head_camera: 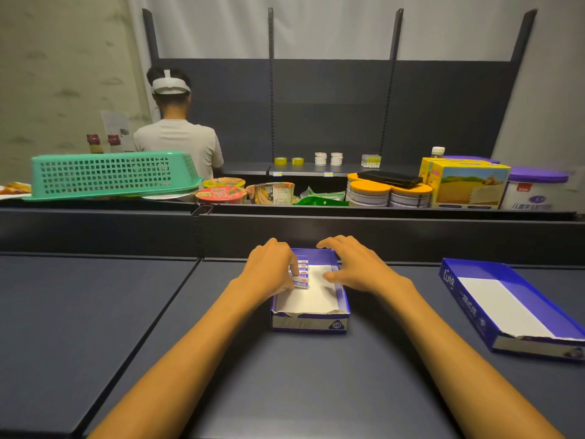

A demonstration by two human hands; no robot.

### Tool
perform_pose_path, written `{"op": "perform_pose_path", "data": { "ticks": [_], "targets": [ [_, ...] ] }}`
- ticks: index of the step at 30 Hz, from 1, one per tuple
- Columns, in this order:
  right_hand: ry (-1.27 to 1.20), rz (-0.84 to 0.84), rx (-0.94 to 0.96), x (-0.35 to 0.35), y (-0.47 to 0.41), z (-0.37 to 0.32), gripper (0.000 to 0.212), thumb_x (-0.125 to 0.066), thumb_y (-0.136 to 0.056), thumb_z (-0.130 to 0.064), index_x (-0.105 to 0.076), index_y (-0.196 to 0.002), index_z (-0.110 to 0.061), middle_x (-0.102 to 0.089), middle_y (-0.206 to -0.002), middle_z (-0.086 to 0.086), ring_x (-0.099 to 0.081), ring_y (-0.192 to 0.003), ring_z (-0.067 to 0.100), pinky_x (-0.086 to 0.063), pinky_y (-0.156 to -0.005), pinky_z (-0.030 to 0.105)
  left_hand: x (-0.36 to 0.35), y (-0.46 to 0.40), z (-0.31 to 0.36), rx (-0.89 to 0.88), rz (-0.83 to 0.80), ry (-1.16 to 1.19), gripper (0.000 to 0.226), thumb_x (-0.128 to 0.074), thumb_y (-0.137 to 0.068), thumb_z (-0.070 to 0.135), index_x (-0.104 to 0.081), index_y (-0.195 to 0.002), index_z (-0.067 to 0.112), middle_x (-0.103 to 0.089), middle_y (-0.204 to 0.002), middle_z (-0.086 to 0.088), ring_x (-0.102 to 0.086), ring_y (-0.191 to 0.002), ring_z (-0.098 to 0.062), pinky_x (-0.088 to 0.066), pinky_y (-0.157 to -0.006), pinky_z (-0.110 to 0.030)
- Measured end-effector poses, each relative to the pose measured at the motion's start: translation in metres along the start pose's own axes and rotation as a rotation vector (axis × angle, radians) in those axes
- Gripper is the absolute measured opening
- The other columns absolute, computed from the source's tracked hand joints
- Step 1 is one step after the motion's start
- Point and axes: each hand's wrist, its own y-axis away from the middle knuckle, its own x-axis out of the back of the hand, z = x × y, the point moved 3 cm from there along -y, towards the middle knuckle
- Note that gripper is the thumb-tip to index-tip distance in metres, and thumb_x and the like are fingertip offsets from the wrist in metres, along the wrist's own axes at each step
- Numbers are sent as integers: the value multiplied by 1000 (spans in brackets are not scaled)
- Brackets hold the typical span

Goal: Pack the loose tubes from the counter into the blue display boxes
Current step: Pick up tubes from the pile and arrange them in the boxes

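Pressing on the tubes [300,274] in the blue box [311,321], the left hand [272,267] is curled. The right hand [354,264] is spread over the box's right wall, holding nothing. Light and stiff, they are probably best pinched at the sides.

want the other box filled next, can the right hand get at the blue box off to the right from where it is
Probably yes: the right hand rests on the centre box, and only bare counter lies between it and the empty blue box.
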Motion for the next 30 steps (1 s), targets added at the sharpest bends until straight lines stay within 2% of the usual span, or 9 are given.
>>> {"op": "perform_pose_path", "data": {
  "ticks": [19, 23, 27, 30],
  "targets": [
    [-17, -7, -28, -2, 0, 1, 63, -73, -83, -35, -40, -137, -32, -44, -141, -4, -41, -128, 13, -45, -94, 30, -3, -2, -2, 10, -3, 19, 30, -76, -79, 40, -72, -104, 25, -60, -124, 2, -46, -117, -16, -43, -83, -28],
    [-8, -7, -19, 0, 1, 0, 62, -72, -84, -37, -40, -137, -33, -44, -140, -4, -41, -127, 12, -47, -94, 31, -3, -2, -2, 7, 4, 17, 31, -76, -79, 40, -71, -105, 24, -60, -123, 1, -46, -116, -16, -38, -78, -26],
    [7, 19, 0, 8, 3, -7, 61, -69, -86, -40, -40, -138, -32, -44, -143, -4, -40, -130, 14, -46, -98, 34, 6, 1, -8, 18, 24, 80, 39, -71, -82, 45, -67, -113, 23, -61, -120, 3, -49, -112, -15, -40, -74, -27],
    [-5, 58, 23, 17, 8, -16, 59, -68, -87, -39, -41, -139, -31, -46, -142, -4, -40, -129, 14, -45, -99, 34, 21, 10, -19, 47, 69, 128, 46, -66, -85, 46, -58, -124, 24, -62, -121, 3, -48, -114, -14, -47, -82, -32]
  ]
}}
